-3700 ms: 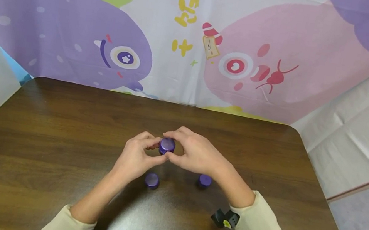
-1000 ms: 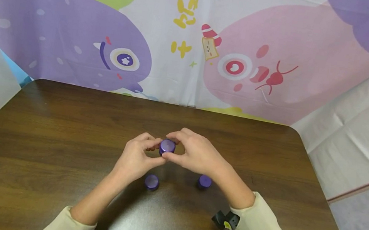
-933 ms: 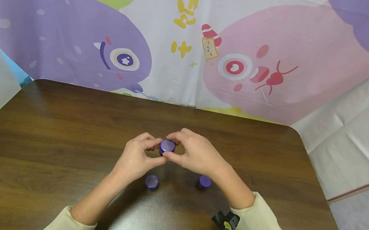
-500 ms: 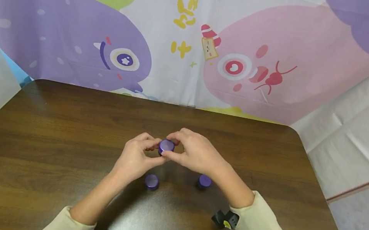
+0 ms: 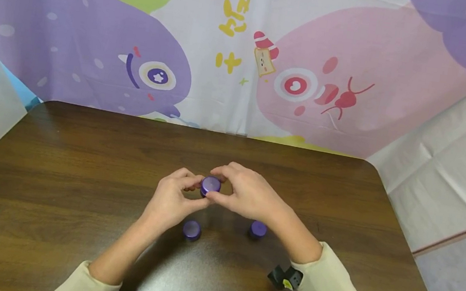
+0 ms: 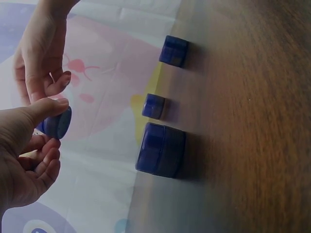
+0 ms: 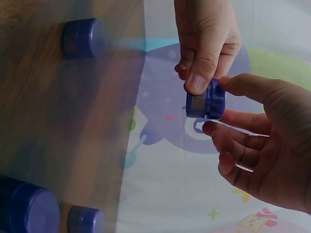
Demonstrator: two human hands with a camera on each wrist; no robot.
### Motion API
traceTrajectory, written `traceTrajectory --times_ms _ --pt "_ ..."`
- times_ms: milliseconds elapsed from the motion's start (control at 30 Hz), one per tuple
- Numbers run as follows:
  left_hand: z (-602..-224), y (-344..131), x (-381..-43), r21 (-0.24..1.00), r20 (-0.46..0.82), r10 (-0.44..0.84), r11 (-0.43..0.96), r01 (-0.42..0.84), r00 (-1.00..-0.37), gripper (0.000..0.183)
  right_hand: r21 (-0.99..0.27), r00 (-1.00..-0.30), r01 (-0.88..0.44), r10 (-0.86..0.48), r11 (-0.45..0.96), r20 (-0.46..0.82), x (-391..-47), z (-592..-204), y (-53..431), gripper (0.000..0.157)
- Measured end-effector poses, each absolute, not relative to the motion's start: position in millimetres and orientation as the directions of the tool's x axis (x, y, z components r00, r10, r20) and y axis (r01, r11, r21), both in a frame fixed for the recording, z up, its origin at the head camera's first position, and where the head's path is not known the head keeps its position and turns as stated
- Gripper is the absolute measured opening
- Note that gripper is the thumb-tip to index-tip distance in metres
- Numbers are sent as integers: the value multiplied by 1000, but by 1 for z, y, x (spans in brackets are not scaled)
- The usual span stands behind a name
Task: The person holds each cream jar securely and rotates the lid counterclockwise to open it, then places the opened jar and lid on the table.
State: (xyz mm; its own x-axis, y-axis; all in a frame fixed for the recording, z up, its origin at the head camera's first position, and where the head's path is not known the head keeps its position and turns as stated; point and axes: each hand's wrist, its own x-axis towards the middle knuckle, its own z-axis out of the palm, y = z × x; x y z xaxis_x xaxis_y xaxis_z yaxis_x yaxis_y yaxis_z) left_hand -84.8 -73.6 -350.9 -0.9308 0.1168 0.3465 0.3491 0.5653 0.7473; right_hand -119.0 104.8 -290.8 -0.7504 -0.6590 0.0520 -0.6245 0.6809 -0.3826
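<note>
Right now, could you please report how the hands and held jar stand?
Left hand and right hand gripping purple jar. Raised above table. No obstruction visible.

Close in, the held jar (image 5: 211,185) is blocked on its left by the left hand (image 5: 171,198) and on its right by the right hand (image 5: 248,194). Beyond it, a hand could pass over the tabletop (image 5: 215,149) until the printed cloth (image 5: 227,103) bars the way. On its near side, a lane runs between the left jar (image 5: 192,230) and right jar (image 5: 258,230). Below it, a smaller jar (image 6: 153,107) obstructs too.
</note>
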Motion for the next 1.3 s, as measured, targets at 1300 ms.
traceTrajectory --times_ms 1300 --pt "-354 -76 -85 739 376 115 562 372 -920 31 -376 -714 -667 -697 644 72 -119 -290 105 39"
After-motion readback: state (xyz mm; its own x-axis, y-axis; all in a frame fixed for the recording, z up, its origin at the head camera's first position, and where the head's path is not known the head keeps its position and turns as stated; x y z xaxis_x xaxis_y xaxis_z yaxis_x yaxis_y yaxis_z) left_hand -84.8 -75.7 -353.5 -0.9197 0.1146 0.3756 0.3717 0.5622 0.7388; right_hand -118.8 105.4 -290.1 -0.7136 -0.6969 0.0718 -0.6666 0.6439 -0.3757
